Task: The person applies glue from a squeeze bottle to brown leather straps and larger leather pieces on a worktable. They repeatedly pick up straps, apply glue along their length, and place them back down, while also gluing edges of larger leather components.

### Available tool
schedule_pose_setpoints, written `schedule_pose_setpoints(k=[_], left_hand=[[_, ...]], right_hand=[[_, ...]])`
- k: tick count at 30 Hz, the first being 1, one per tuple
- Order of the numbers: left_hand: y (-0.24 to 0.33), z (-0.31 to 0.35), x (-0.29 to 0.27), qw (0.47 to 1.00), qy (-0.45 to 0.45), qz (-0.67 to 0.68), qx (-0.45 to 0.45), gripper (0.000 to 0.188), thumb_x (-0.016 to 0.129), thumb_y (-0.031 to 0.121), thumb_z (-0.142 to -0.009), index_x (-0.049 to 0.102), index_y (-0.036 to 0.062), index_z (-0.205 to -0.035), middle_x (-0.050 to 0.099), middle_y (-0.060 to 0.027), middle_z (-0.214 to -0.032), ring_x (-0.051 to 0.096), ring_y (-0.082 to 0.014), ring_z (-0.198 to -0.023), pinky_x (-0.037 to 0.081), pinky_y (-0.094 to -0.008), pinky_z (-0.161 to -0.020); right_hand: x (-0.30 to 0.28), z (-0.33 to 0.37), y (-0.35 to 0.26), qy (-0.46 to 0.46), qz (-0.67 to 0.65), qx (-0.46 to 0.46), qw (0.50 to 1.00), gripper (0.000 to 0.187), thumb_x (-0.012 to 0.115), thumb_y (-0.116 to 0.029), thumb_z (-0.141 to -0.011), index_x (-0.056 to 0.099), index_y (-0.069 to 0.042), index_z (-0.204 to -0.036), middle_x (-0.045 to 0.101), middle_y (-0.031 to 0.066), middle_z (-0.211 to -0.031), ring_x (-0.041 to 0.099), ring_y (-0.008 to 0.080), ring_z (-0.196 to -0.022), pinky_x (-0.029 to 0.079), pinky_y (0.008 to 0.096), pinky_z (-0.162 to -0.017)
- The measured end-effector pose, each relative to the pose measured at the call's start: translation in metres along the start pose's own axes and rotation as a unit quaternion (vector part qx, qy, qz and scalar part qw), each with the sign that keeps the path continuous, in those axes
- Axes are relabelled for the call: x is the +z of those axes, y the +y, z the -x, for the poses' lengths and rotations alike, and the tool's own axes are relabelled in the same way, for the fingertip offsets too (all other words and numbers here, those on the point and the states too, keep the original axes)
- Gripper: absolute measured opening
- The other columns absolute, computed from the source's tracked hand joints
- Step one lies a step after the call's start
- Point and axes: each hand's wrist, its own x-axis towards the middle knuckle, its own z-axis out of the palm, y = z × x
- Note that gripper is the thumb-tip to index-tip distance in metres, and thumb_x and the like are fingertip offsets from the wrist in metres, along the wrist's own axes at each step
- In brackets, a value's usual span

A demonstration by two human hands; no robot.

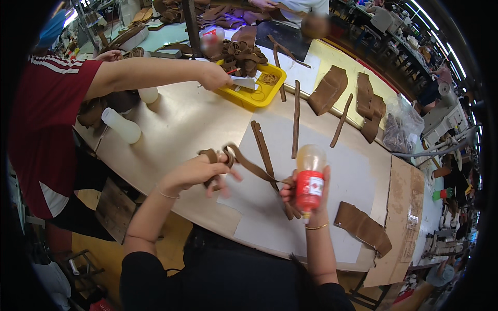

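Motion blurs the left hand (210, 168), so its lower fingers are hard to make out; its thumb and upper fingers are closed on a looped brown strip (253, 167). That strip spans the gap between the hands, over the table, and its far end disappears among the fingers of the right hand (317, 211). The right hand is clamped around a bottle (309, 189), whose body hides much of the palm. A neighbour's arm (155, 78) reaches in from the left, its fingertips partly hidden near a yellow tray (254, 103); the dark rim cuts off the rest of the room.

The bottle's red label has a white panel with marks too small to read.

The bottle is see-through and rounded, tilted nozzle down, with yellowish contents. The strip looks like leather, bendy and narrow. Below it, a straight strip (263, 147) lies slantwise on pale grey paper (358, 171). A broad, curved brown piece (363, 228) rests to the right, beside ribbed cardboard (402, 217) with shiny tape.
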Motion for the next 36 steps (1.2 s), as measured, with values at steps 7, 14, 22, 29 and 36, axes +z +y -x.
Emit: schedule_pose_setpoints(k=[7, 14, 22, 29, 36], left_hand=[[0.003, 0.026, -0.045, 1.000, -0.004, 0.015, -0.021, 0.034, 0.050, 0.026, -0.095, 0.060, -0.0064, -0.096, 0.066, -0.0151, -0.074, 0.046, -0.0095, -0.034, 0.036, -0.0200, -0.031], [-0.029, 0.004, -0.046, 0.819, 0.097, -0.565, 0.026, 0.052, 0.068, 0.044, -0.081, 0.062, -0.0068, -0.091, 0.064, -0.0175, -0.075, 0.063, -0.0273, -0.063, 0.051, -0.0365, -0.060], [0.024, -0.027, 0.037, 0.928, -0.024, -0.347, 0.134, 0.054, 0.059, 0.045, -0.089, 0.062, -0.0044, -0.111, 0.066, -0.0158, -0.100, 0.064, -0.0212, -0.086, 0.049, -0.0315, -0.079], [-0.010, -0.100, 0.139, 0.887, -0.284, 0.364, 0.008, 0.061, 0.035, 0.054, -0.097, 0.048, 0.0047, -0.131, 0.062, -0.0103, -0.098, 0.058, -0.0162, -0.082, 0.045, -0.0284, -0.074], [-0.001, -0.159, 0.115, 0.900, -0.160, 0.404, 0.032, 0.032, 0.051, 0.027, -0.097, 0.057, 0.0037, -0.118, 0.062, -0.0025, -0.089, 0.054, -0.0097, -0.073, 0.044, -0.0245, -0.065]], right_hand=[[0.019, 0.052, -0.057, -0.002, -0.072, -0.139, 0.988, 0.081, 0.044, -0.077, -0.080, 0.054, 0.001, -0.099, 0.063, 0.0208, -0.091, 0.066, 0.0316, -0.077, 0.054, 0.0370, -0.069], [0.049, 0.073, -0.088, 0.026, 0.093, -0.252, 0.963, 0.078, 0.042, -0.072, -0.085, 0.054, 0.003, -0.101, 0.061, 0.0202, -0.099, 0.066, 0.0287, -0.082, 0.054, 0.0349, -0.069], [0.064, 0.057, -0.096, 0.031, 0.091, -0.211, 0.973, 0.083, 0.041, -0.073, -0.084, 0.056, 0.005, -0.107, 0.058, 0.0268, -0.113, 0.067, 0.0338, -0.088, 0.058, 0.0411, -0.071], [0.060, 0.053, -0.076, 0.004, 0.108, -0.146, 0.983, 0.092, 0.028, -0.079, -0.083, 0.055, 0.006, -0.108, 0.059, 0.0316, -0.109, 0.068, 0.0384, -0.087, 0.058, 0.0425, -0.069], [0.017, 0.101, -0.051, 0.097, 0.211, -0.103, 0.967, 0.086, 0.031, -0.073, -0.087, 0.051, 0.005, -0.117, 0.060, 0.0310, -0.108, 0.067, 0.0387, -0.090, 0.059, 0.0422, -0.072]])
